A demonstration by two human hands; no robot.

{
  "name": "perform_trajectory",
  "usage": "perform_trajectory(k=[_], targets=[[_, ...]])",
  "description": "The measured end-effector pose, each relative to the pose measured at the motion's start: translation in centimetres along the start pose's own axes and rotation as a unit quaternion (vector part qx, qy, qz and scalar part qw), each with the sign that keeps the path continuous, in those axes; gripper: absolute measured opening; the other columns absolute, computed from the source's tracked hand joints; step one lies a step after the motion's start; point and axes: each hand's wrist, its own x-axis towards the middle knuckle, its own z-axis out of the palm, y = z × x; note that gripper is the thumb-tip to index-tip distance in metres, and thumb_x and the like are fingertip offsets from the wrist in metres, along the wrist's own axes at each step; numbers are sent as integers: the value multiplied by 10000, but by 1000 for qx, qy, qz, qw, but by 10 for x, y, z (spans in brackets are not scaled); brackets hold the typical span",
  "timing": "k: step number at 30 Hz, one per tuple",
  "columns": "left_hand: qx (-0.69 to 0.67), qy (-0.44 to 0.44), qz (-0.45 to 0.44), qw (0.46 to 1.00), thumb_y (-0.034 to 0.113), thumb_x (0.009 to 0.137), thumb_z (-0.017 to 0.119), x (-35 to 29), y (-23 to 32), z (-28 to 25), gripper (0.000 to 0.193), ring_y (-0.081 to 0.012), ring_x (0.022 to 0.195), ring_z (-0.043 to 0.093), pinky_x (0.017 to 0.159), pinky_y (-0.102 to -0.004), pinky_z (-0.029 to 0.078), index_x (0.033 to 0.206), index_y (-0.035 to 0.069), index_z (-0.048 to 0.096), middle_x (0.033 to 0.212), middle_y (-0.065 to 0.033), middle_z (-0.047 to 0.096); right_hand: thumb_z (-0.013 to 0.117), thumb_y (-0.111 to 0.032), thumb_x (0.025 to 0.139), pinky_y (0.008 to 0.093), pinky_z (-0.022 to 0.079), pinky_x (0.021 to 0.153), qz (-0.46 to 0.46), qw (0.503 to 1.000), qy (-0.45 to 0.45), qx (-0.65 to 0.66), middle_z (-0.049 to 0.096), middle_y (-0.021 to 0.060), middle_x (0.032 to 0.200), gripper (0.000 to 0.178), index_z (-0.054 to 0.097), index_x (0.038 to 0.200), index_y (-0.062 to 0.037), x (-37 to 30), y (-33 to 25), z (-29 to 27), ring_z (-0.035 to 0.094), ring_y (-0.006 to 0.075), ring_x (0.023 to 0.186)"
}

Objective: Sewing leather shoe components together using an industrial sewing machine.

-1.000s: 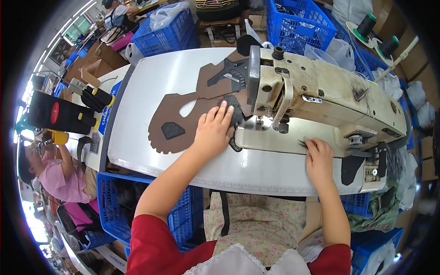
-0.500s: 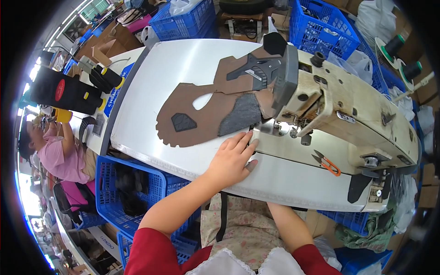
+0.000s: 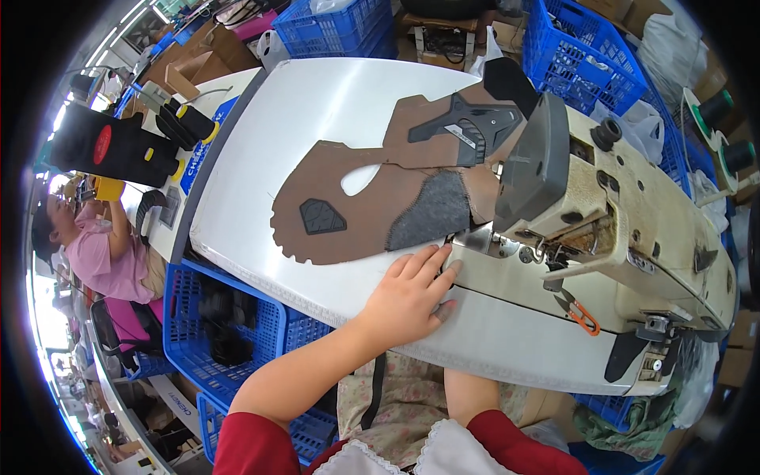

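Note:
My left hand lies palm down on the white sewing table, fingers stretched out and slightly apart, gripping nothing. Its fingertips rest by the lower edge of a flat brown shoe-upper piece, close to the needle area. This piece carries a dark grey fabric patch, a small black patch and a larger black moulded overlay. Its right end lies beside the head of the beige sewing machine. My right forearm goes under the table's front edge, which hides the right hand.
Orange-handled thread snips lie on the machine bed to the right. Blue crates stand below left and behind the table. At far left, a person in a pink top sits beside another black machine.
The whole view has shifted, so the machine and the snips appear farther right and lower. My left hand stays beside the brown piece, and my right hand remains hidden below the table.

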Motion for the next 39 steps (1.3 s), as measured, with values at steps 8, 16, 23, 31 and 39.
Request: perform_trajectory(k=[8,16,23,31,39], targets=[[-5,-6,-5,1000,252,784,695,3,0,-1,573,-318,1298,466,1036,-452,391,1309,76,546,1414,-160,490,587,-101,932,363,508,915,15,999,-24,45,653,108,1206,350,581,1275,-31,16,0,-5,646,234,1053],[-6,-12,-1,1000,261,795,690,4,1,-4,551,-322,1287,473,1039,-443,383,1290,66,548,1404,-176,494,586,-89,929,362,510,910,31,994,-45,96,652,110,1208,349,581,1274,-32,18,1,-6,647,235,1051],[-9,-3,-4,1000,258,772,703,3,1,-2,585,-320,1287,474,1033,-449,388,1307,89,541,1405,-160,497,585,-78,926,361,512,905,40,988,-53,141,651,111,1210,350,581,1273,-33,17,-1,-5,648,236,1049],[-4,-6,-3,1000,258,787,694,3,1,-2,580,-321,1282,472,1031,-451,388,1318,89,534,1399,-157,497,584,-66,923,359,513,899,48,978,-64,192,650,112,1212,350,581,1272,-34,14,-2,-5,649,238,1047],[-11,-10,-6,1000,252,790,691,2,1,-2,578,-320,1286,467,1032,-453,385,1322,92,531,1409,-154,488,583,-54,920,358,515,894,61,964,-78,246,648,114,1214,351,581,1271,-35,14,-2,-1,651,239,1044]])
